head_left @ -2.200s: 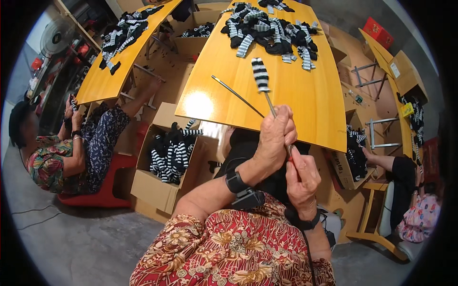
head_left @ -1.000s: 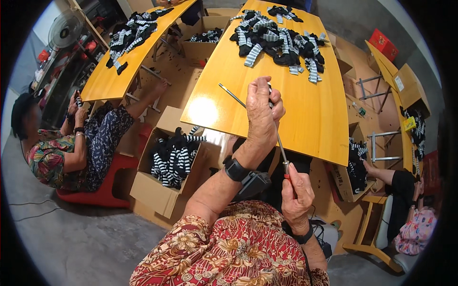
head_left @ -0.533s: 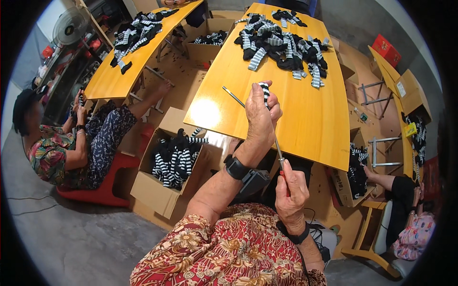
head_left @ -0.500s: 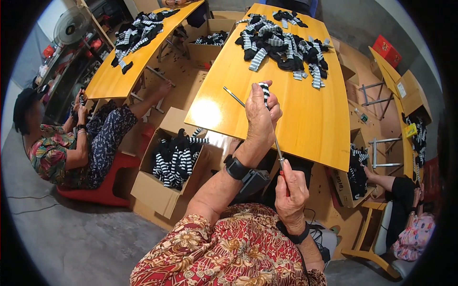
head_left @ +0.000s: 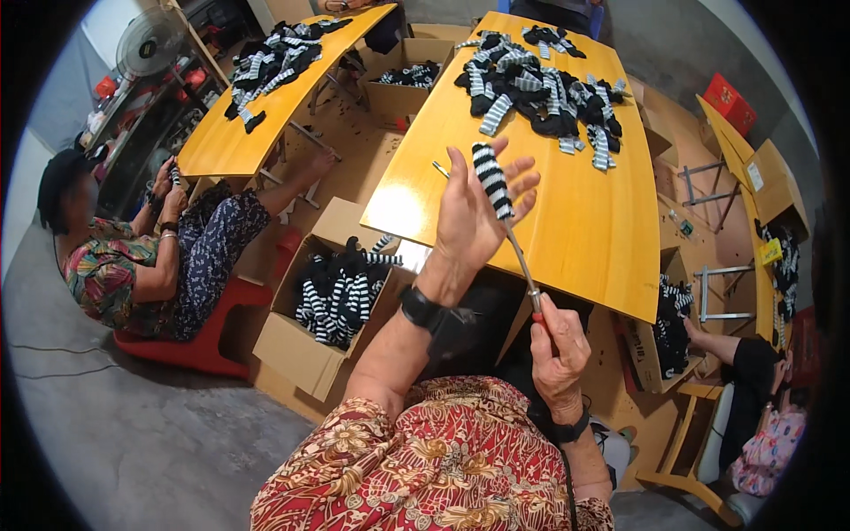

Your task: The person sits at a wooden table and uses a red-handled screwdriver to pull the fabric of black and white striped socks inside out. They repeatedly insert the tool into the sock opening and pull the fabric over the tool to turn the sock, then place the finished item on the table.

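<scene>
Sock pile (head_left: 540, 84) lies on the table (head_left: 584, 230) beyond the fingertips; sock box (head_left: 332, 305) stands left, below them.

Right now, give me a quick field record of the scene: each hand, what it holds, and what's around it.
left hand: open-fingered, against a striped sock on a metal rod
right hand: gripping the rod's lower end
table: yellow wood, with a sock pile at the far end
box: cardboard, striped socks inside, lower left of table
others: seated person at left
</scene>
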